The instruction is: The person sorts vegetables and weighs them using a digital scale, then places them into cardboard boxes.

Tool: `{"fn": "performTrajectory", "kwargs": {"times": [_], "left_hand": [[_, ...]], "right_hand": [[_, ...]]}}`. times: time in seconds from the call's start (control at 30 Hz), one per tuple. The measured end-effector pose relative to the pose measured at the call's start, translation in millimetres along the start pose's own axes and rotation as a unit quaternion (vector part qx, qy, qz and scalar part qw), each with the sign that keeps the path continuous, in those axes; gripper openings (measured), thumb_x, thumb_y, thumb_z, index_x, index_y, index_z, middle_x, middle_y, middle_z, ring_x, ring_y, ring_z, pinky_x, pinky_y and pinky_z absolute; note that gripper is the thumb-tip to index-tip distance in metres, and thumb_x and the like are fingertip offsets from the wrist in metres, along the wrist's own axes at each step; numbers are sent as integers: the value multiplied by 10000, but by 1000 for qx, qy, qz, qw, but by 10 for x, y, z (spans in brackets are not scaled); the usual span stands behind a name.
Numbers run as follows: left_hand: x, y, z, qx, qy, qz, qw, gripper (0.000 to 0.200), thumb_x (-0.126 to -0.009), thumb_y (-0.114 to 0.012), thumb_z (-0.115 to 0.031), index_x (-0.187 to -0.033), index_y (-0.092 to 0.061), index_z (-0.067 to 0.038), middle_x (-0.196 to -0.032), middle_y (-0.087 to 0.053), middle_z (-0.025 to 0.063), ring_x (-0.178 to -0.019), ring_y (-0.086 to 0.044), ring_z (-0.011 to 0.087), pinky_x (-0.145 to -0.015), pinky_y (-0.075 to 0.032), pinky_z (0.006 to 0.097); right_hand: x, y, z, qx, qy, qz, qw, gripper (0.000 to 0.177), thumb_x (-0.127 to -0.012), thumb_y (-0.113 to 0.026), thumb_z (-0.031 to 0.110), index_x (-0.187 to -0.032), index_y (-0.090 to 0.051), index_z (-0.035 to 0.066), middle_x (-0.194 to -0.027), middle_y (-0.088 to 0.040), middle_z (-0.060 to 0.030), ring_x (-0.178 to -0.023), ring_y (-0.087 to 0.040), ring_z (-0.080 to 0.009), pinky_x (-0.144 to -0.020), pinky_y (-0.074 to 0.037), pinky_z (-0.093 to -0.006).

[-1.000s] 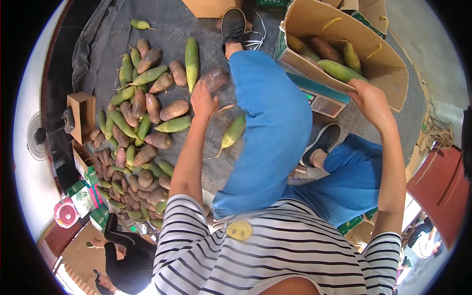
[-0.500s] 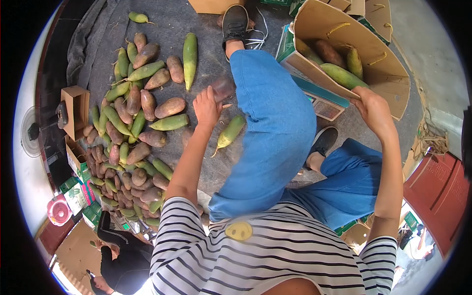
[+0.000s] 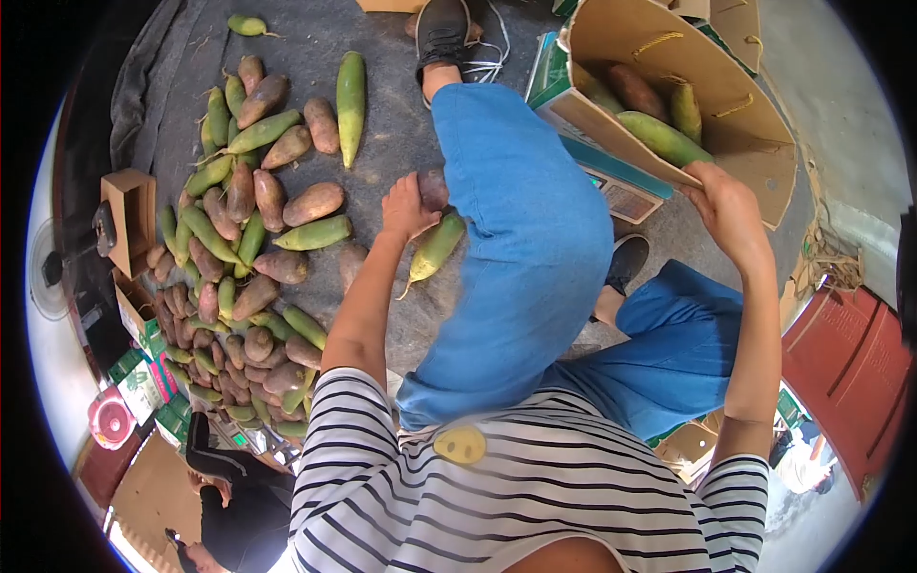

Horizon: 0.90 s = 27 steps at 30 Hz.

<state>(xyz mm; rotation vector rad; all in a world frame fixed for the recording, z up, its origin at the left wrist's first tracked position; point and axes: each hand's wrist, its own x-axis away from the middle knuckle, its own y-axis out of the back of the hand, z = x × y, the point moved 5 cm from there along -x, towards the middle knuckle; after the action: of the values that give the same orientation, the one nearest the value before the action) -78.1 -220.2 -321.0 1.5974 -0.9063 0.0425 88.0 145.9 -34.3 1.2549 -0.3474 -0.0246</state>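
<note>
The red radish (image 3: pixel 434 190) lies on the floor mat (image 3: pixel 382 124), partly hidden by the knee, and is touched by the left hand (image 3: pixel 406 208); its fingers are half curled with the thumb spread, but whether it is gripped cannot be told. A green radish (image 3: pixel 437 246) is seen just beside. The rim of the box (image 3: pixel 604 132) is pinched by the nearly closed right hand (image 3: pixel 726 202). Several radishes (image 3: pixel 664 139) are already boxed above the scale (image 3: pixel 626 201); many are left loose in the pile (image 3: pixel 229 234)
</note>
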Motion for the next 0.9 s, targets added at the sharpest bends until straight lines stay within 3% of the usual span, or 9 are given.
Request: {"fn": "performTrajectory", "kwargs": {"times": [0.17, 0.3, 0.37, 0.5, 0.6, 0.67, 0.73, 0.8, 0.9], "left_hand": [[-203, -235, 332, 236, 123, 28, 963, 956, -599, -785, -421, -1315, -362, 50, -1239, -523, 232, -1126, -544, 357, -944, -447, 406], [-108, -522, 497, 532, 234, 105, 807, 930, -654, -780, -430, -1304, -364, 89, -1264, -507, 221, -1158, -525, 311, -962, -429, 410], [77, -430, 373, 655, 218, 91, 718, 836, -723, -751, -390, -1303, -377, 82, -1265, -506, 201, -1142, -527, 294, -972, -412, 411], [147, 165, 352, 680, 86, -16, 728, 715, -789, -709, -336, -1311, -395, 38, -1229, -514, 161, -1103, -528, 261, -981, -389, 380], [366, 1551, -381, 588, -79, -233, 770, 620, -810, -710, -303, -1241, -418, 34, -1167, -550, 153, -1031, -578, 235, -891, -474, 362], [476, 2213, -829, 502, -169, -340, 778, 655, -756, -761, -257, -1239, -428, 33, -1170, -553, 146, -1044, -571, 232, -911, -461, 365], [596, 2745, -1516, 450, -250, -346, 785, 738, -687, -808, -217, -1265, -419, 26, -1216, -529, 157, -1098, -548, 241, -942, -446, 397], [515, 2972, -2106, 404, -343, -288, 798, 789, -656, -826, -215, -1286, -414, 20, -1245, -520, 160, -1122, -536, 240, -945, -444, 393], [465, 3069, -2961, 202, -444, -335, 806, 889, -577, -848, -256, -1298, -399, 6, -1190, -542, 168, -1117, -534, 301, -962, -419, 419]], "right_hand": [[21, -10, -78, 2, -20, 24, 1000, 161, -830, -600, 113, -978, -586, 51, -908, -616, -165, -875, -588, -377, -733, -472, -443], [43, -30, -108, 3, -23, 12, 1000, 153, -827, -599, 121, -965, -582, 56, -879, -612, -146, -857, -594, -361, -713, -473, -450], [53, -33, -126, 11, -16, 2, 1000, 138, -827, -598, 128, -942, -572, 54, -861, -609, -138, -842, -595, -356, -696, -472, -456], [65, -21, -105, 8, -19, 2, 1000, 139, -828, -599, 149, -872, -529, 39, -817, -596, -134, -808, -595, -355, -668, -464, -466], [81, -40, -118, 10, -13, -8, 1000, 142, -833, -596, 156, -872, -530, 37, -823, -600, -135, -809, -598, -354, -669, -465, -465], [93, -31, -123, 10, -9, -14, 1000, 140, -836, -595, 157, -874, -533, 38, -826, -602, -136, -810, -600, -352, -669, -465, -463], [82, -54, -128, 10, -7, -10, 1000, 138, -838, -595, 158, -882, -539, 39, -827, -604, -136, -811, -603, -350, -671, -466, -461], [64, -92, -179, 13, -13, 2, 1000, 139, -839, -596, 157, -895, -548, 40, -828, -606, -136, -813, -605, -348, -672, -467, -459], [69, -91, -185, 2, -14, 0, 1000, 139, -843, -592, 162, -904, -560, 41, -824, -607, -135, -812, -608, -347, -679, -469, -454]]}}
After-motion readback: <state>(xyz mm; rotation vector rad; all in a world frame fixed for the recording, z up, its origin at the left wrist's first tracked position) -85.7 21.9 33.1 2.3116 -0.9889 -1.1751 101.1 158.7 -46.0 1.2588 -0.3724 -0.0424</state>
